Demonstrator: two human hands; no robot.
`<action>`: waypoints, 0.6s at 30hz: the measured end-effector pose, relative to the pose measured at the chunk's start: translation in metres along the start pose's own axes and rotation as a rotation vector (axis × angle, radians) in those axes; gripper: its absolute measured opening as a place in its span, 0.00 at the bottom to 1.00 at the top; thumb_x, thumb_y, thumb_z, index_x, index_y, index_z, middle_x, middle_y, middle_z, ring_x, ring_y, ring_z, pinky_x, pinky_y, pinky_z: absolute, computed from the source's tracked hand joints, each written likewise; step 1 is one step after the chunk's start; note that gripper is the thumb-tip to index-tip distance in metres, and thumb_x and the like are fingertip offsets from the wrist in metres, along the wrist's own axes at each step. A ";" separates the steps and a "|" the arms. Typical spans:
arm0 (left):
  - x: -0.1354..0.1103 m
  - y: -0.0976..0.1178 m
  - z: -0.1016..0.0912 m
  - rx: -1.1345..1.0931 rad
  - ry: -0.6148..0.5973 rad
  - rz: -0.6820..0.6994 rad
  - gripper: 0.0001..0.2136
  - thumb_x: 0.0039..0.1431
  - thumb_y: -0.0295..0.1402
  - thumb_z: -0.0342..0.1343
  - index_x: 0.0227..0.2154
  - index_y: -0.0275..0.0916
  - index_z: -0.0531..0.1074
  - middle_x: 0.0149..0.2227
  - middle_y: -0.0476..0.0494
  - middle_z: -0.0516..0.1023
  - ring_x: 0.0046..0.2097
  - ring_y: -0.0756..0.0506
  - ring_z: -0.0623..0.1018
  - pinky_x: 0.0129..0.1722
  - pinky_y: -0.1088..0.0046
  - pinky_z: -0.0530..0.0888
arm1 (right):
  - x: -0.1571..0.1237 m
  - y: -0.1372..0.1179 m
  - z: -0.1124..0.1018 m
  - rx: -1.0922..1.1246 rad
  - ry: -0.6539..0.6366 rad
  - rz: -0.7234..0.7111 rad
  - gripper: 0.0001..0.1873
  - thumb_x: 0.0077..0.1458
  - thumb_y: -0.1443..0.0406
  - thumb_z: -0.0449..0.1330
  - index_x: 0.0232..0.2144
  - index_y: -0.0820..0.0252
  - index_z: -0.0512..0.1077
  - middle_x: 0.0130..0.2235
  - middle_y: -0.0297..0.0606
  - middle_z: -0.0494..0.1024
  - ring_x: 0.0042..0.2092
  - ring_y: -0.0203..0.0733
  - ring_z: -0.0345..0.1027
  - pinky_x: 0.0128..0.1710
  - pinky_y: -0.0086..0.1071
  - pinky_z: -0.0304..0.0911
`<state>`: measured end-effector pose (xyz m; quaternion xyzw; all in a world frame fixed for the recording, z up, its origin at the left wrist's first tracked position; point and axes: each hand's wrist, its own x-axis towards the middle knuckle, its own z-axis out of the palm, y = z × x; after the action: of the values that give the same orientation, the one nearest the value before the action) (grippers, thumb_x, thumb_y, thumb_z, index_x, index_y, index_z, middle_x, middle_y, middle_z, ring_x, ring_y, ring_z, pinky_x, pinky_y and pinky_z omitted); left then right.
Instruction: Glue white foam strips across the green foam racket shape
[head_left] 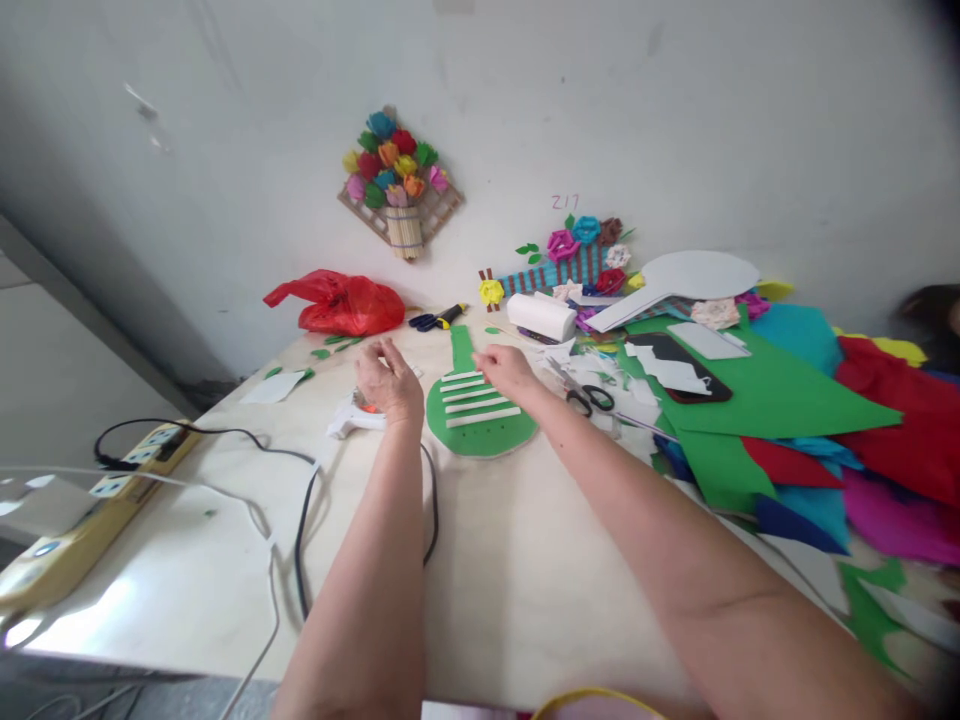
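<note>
A guitar-shaped green cutout (491, 440) lies flat on the table, its neck pointing to the wall. Several white strips (484, 413) run across its round body in near-parallel rows, with a row of small dark dots below them. Over the top of the body, where the neck begins, my right hand (506, 368) has its fingertips pinched together; what they hold, if anything, is too small to make out. My left hand (390, 382) is raised to the left of the cutout with curled fingers, their grip partly hidden. Just under it sits a white glue gun (356, 415), partly covered by the hand.
Scissors (592, 398), paper scraps and a dark phone (694, 385) lie at right, beside green sheets (787, 385) and coloured material. Pliers (442, 318) and a red plastic bag (345, 305) are at the back. A power strip (97, 510) and cables occupy the left.
</note>
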<state>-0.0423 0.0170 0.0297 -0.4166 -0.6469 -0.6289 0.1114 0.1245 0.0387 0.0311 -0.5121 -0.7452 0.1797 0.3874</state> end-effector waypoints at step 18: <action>0.044 -0.027 -0.072 0.072 0.251 -0.606 0.11 0.50 0.41 0.44 0.27 0.43 0.68 0.30 0.48 0.73 0.37 0.45 0.71 0.42 0.63 0.65 | -0.017 -0.096 0.102 -0.406 -0.442 -0.421 0.16 0.49 0.66 0.52 0.41 0.65 0.69 0.44 0.51 0.71 0.48 0.52 0.63 0.44 0.39 0.59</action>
<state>-0.1158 -0.0274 0.0525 -0.1204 -0.7444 -0.6567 0.0128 -0.0102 -0.0035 0.0235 -0.3629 -0.9204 0.0506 0.1361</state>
